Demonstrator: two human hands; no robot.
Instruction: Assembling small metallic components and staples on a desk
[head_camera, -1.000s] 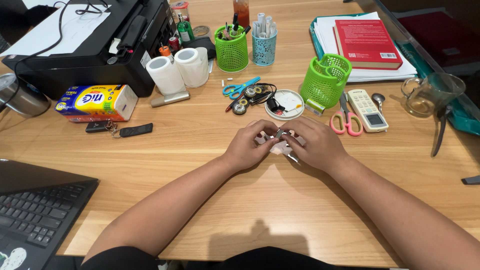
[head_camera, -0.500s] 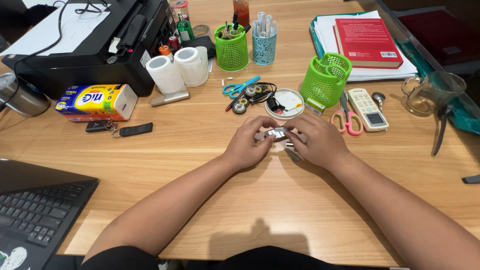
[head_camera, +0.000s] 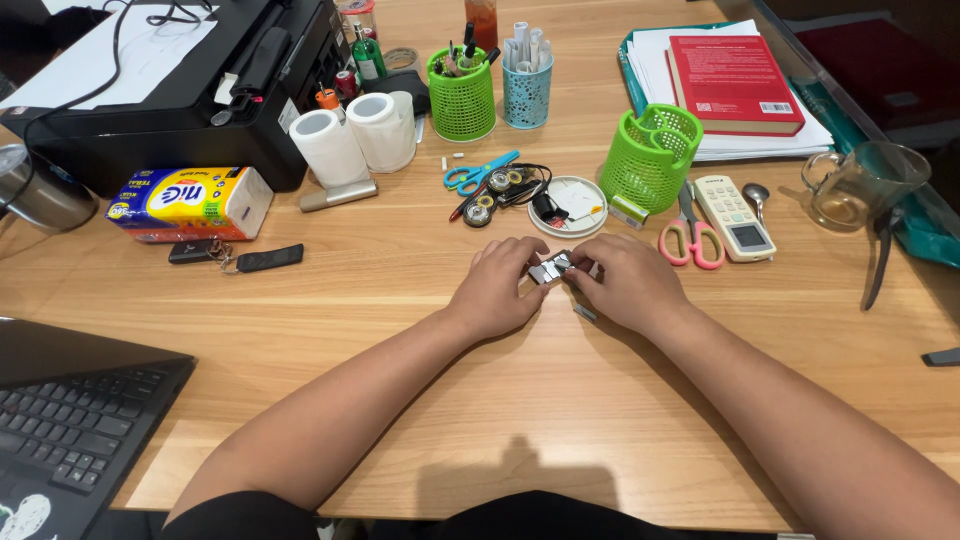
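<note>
Both hands meet near the middle of the table (head_camera: 300, 330). The left hand (head_camera: 500, 290) and right hand (head_camera: 630, 285) close their fingers on a small shiny metal piece (head_camera: 552, 268), held just above the wood. The handling looks midway, with nothing set down yet.

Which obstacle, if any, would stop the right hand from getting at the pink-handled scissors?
Probably none. The right hand is busy with a small silvery object, but the pink-handled scissors lie just beyond it on bare desk, beside the remote control.
</note>
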